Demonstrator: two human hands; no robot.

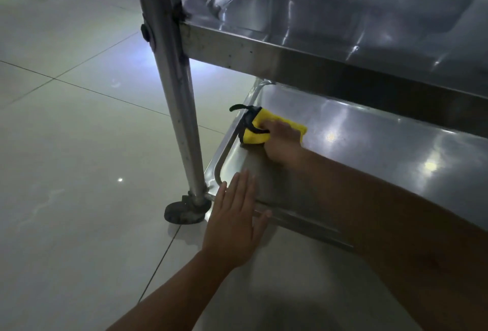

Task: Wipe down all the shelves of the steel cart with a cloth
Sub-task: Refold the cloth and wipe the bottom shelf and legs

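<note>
Yellow cloth (274,127) down on the bottom shelf (369,145) of the steel cart (237,47), tucked into the left end, right against the raised rim. It has a dark trim with a black loop sticking out over the rim. The right hand (284,143) lies on top of it, fingers curled onto the fabric; the fingertips are hidden behind the hand itself, so exactly how they pinch it is hard to say. The right forearm crosses in front of the shelf's near edge and covers part of it. The left hand (236,221) is flat, fingers straight and close together, resting on the near corner rim, holding nothing. Two shelves in view: the bottom one and the one above (343,21), whose front edge hides the back of the lower shelf. Both are cut off at the right. One upright post (169,71), one dark caster wheel (184,211) at its foot, on pale floor tiles (79,145). Dim light, glare spots on the steel.
</note>
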